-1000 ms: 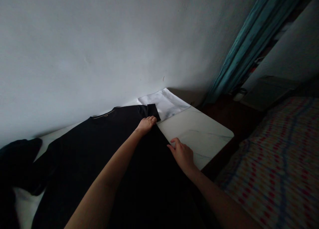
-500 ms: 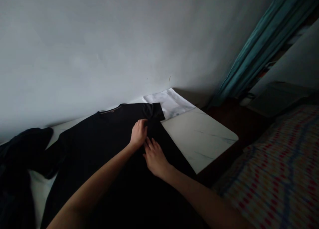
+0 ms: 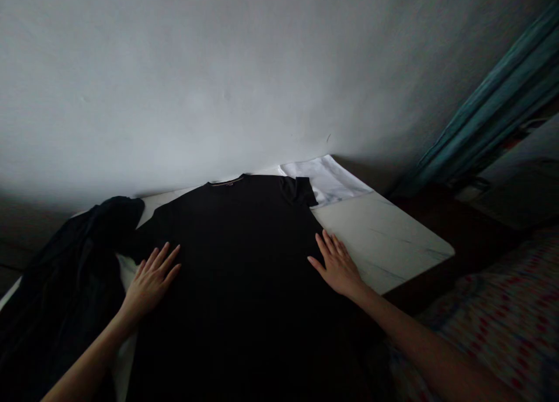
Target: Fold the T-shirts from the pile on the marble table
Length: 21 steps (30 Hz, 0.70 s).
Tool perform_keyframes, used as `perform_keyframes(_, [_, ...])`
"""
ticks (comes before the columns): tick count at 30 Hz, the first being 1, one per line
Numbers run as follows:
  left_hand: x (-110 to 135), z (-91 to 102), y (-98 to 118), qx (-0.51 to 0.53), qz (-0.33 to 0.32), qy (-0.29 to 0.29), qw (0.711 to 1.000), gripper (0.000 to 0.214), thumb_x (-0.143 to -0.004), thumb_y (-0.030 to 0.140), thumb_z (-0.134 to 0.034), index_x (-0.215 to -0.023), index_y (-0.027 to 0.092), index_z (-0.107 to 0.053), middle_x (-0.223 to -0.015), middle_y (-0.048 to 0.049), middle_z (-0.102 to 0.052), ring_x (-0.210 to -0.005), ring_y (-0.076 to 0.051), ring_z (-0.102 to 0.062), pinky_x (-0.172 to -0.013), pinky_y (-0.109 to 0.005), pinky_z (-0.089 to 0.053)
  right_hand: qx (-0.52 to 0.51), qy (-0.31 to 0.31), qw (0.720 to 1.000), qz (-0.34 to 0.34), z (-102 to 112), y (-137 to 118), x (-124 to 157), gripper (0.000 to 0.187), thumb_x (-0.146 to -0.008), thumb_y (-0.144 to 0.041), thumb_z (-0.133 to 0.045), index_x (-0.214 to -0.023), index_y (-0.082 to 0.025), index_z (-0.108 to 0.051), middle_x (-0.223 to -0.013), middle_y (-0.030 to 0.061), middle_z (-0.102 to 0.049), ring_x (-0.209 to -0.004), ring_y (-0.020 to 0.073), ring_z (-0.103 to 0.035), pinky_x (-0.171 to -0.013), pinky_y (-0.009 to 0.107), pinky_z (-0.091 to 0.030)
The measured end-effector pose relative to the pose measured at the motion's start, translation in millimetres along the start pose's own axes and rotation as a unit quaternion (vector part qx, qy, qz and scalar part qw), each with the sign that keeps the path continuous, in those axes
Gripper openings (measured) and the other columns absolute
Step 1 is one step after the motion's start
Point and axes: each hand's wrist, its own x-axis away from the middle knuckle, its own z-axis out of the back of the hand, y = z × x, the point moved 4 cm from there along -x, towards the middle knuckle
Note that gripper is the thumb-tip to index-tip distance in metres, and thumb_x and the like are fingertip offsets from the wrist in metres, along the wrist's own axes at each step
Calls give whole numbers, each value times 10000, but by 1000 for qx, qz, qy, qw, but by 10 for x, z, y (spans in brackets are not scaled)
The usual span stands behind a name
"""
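Note:
A black short-sleeved T-shirt (image 3: pixel 240 262) lies spread on a white marbled table (image 3: pixel 393 239), its neckline toward the wall. On the shirt's left side rests my left hand (image 3: pixel 151 279), fingers spread and flat. My right hand (image 3: pixel 336 265) lies open along the shirt's right edge, just below the sleeve, which looks creased and partly folded. Neither hand grips the cloth. The lower part of the shirt fades into dark at the bottom of the view.
White folded cloth (image 3: pixel 340 180) lies by the wall at the back right of the table. A heap of dark clothing (image 3: pixel 74 279) sits at the left. Beyond the table's right edge are a patterned bedspread (image 3: pixel 510 314) and a teal curtain (image 3: pixel 480 116).
My hands, close together on the shirt's right half before, have moved apart, the left one to the shirt's left side and the right one to its right edge. The view has shifted left.

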Motion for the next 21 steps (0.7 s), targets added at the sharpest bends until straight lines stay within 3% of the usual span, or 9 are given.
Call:
perform_keyframes(3, [-4, 89, 166, -27, 44, 18, 998, 547, -957, 362, -318, -1461, 213, -468, -1565, -115, -391, -1440, -378, -328, -1092, -614, -350, -2, 8, 1000, 16, 8, -345, -48, 780, -977, -594, -313, -1491, -12, -387, -1581, 234, -280, -1482, 396, -195, -1190, 579, -182])
perform_keyframes(7, [23, 226, 434, -32, 128, 58, 990, 593, -963, 372, -322, -1443, 49, -447, -1522, -226, -417, -1333, -375, -481, -1030, -509, -444, -64, -15, 978, 196, -20, -1197, -105, 649, -1012, -489, -317, -1544, -117, -312, -1620, 139, -228, -1499, 287, -201, -1198, 495, -250])
perform_keyframes(9, [87, 255, 442, -31, 135, 66, 988, 576, -975, 348, -289, -1454, 63, -434, -1506, -218, -444, -1302, -349, -515, -1015, -481, -452, -81, -36, 962, 260, -61, -1373, -83, 624, -1013, -489, -333, -1554, -179, -295, -1622, 103, -237, -1495, 247, -225, -1198, 474, -267])
perform_keyframes(12, [205, 283, 351, -51, 106, 47, 992, 537, -967, 344, -313, -1459, 183, -456, -1511, -140, -468, -1354, -332, -462, -1058, -497, -400, -73, -45, 963, 257, -139, -1129, -91, 631, -998, -533, -361, -1548, -228, -310, -1614, 82, -263, -1489, 253, -239, -1195, 503, -265])
perform_keyframes(15, [190, 384, 260, -94, 107, 10, 990, 512, -940, 376, -384, -1367, 165, -570, -1442, -167, -537, -1295, -362, -508, -1041, -495, -396, -53, -31, 977, 203, -179, -647, -275, 633, -987, -544, -375, -1520, -203, -375, -1585, 102, -333, -1460, 275, -313, -1167, 510, -317])
perform_keyframes(18, [-130, 553, 212, -106, 100, -37, 989, 430, -947, 348, -368, -1052, 146, -733, -1128, -168, -710, -1049, -330, -640, -956, -463, -434, -55, -8, 985, 166, -95, -420, -708, 531, -995, -474, -382, -1383, -159, -563, -1458, 145, -522, -1346, 278, -496, -1104, 462, -414])
perform_keyframes(21, [-710, 710, 55, -86, 111, -32, 990, 399, -953, 306, -353, -957, 166, -727, -973, -130, -732, -978, -299, -651, -903, -430, -444, -68, 9, 987, 146, 107, -530, -1368, 380, -994, -342, -414, -1231, -196, -673, -1274, 105, -680, -1161, 238, -645, -998, 366, -494])
